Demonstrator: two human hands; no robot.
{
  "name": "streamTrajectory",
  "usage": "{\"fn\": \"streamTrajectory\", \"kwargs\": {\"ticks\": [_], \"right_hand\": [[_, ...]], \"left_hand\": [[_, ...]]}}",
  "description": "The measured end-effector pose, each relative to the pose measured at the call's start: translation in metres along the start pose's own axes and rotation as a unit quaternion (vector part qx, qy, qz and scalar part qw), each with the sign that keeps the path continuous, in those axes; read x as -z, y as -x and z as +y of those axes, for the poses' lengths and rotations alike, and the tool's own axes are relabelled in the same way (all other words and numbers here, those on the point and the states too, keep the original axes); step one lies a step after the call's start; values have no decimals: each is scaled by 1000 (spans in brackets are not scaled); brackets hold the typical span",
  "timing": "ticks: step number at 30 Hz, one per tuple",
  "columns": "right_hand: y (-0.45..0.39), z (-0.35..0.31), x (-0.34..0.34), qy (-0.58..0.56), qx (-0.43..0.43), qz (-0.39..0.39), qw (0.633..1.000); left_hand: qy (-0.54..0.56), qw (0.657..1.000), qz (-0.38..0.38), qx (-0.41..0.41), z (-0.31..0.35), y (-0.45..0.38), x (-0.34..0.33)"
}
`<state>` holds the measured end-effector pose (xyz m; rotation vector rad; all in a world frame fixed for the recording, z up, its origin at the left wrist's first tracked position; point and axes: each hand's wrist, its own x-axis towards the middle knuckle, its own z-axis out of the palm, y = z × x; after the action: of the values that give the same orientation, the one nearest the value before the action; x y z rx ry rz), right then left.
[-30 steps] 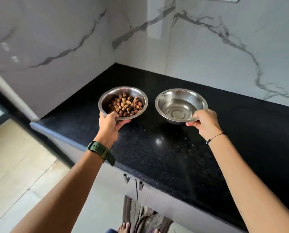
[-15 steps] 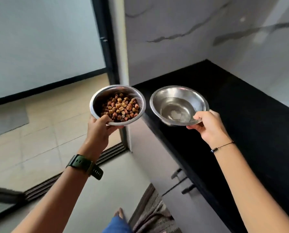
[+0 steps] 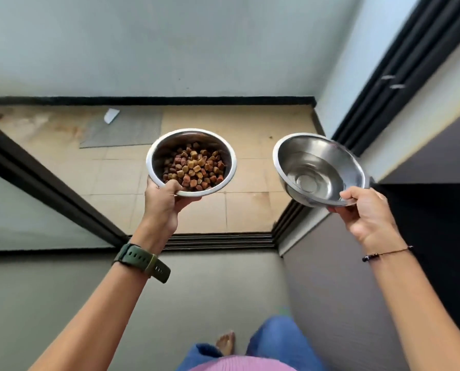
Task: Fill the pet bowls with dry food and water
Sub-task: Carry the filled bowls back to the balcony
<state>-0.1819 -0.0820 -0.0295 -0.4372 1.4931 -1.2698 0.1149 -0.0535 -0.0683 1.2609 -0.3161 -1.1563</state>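
Note:
My left hand grips the near rim of a steel bowl holding brown and tan dry food. My right hand pinches the near rim of a second steel bowl with clear water in its bottom; this bowl tilts slightly toward me. Both bowls are carried in the air at chest height, side by side and apart, above the floor.
A black sliding-door track crosses the floor ahead, with a tiled balcony floor beyond. A grey mat lies at the far left of the tiles. The black counter is at my right. My bare foot shows below.
I have turned left, away from the counter, with both bowls in hand. The bowls now hang over the door threshold and tiled floor instead of the countertop.

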Motion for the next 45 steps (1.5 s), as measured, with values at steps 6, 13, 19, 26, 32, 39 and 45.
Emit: {"fn": "streamTrajectory", "kwargs": {"ticks": [6,13,19,26,32,39,45], "right_hand": [[-76,3,-92,27,-11,-34,999],[-180,-4,-196,41,-40,-73,996],[-249,-24,-283,49,-28,-97,994],[-330,-28,-386,55,-44,-84,994],[-402,-27,-479,66,-52,-53,995],[-491,-42,-592,55,-68,-21,996],[-602,-37,-673,83,-96,-12,992]], "left_hand": [[16,997,71,8,15,-86,15],[26,989,147,-2,38,-195,-8],[18,984,174,-18,71,-290,-26],[7,985,173,2,91,-421,-41],[-27,988,151,36,116,-560,-58],[-39,985,160,59,160,-706,-92],[-26,974,205,91,161,-832,-122]]}}
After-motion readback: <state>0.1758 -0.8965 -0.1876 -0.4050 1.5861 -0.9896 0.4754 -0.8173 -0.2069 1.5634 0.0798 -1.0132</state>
